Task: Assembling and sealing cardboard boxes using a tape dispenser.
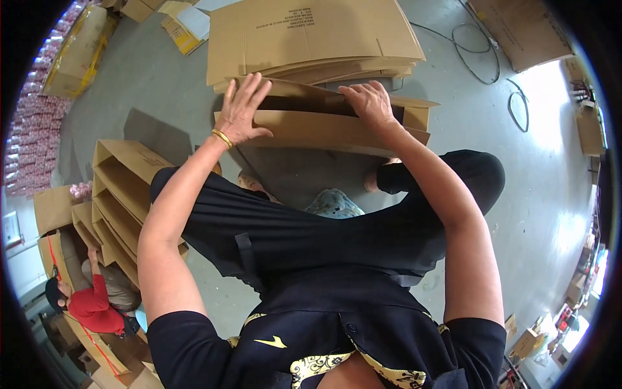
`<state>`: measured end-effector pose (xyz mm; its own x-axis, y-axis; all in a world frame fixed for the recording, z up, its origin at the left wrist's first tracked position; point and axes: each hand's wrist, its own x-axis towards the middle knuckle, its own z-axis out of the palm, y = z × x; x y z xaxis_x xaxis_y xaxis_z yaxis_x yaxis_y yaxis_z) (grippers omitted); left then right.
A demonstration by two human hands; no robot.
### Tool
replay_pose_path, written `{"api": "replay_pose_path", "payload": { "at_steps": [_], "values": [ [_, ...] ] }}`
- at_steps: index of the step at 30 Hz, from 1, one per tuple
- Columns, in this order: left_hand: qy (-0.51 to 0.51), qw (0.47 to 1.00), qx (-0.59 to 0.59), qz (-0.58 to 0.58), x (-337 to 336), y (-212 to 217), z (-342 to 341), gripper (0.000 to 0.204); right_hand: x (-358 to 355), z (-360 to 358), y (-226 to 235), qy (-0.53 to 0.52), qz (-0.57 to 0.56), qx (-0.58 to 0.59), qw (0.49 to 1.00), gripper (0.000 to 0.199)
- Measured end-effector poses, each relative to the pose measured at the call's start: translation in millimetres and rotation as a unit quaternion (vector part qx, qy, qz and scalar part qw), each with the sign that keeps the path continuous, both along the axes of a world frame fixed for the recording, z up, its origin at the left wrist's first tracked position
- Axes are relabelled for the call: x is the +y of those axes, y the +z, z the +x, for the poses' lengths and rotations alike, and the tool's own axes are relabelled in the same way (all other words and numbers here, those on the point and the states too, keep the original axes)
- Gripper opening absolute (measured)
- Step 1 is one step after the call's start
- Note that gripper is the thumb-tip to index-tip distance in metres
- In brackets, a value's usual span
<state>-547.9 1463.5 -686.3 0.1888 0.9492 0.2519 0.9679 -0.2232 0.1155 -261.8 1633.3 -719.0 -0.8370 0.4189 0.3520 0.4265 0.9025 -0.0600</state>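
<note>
Between my knees a brown cardboard box (314, 131) stands partly unfolded, its long opening facing up. My left hand (242, 111) rests at the box's left end with the fingers spread, touching the cardboard and gripping nothing. At the right part of the opening, the fingers of my right hand (369, 106) are bent over the box's far panel and close on its edge. Just beyond the box lies a stack of flattened cartons (317, 35) with small print on the top sheet. The inside of the box is mostly in shadow.
Open cardboard boxes (120, 178) are nested in a row at the left. A person in a red top (97, 310) is beside them. A taped carton (81, 48) stands far left near pink bundled goods (32, 136). Black cable (476, 52) loops on the floor near a large carton (518, 29).
</note>
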Motion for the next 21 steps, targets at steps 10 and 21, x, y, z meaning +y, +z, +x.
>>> {"api": "replay_pose_path", "payload": {
  "at_steps": [10,21],
  "values": [
    [0.076,0.995,0.051,0.038,40.6,-9.9,1.8,0.059,37.5,-16.7,13.3,-0.164,-0.123,-0.202,0.958,0.03],
    [-0.051,0.995,-0.012,-0.083,10.5,-17.2,-7.8,0.04,19.6,26.6,-5.9,0.216,-0.018,-0.052,0.975,0.053]
  ]
}}
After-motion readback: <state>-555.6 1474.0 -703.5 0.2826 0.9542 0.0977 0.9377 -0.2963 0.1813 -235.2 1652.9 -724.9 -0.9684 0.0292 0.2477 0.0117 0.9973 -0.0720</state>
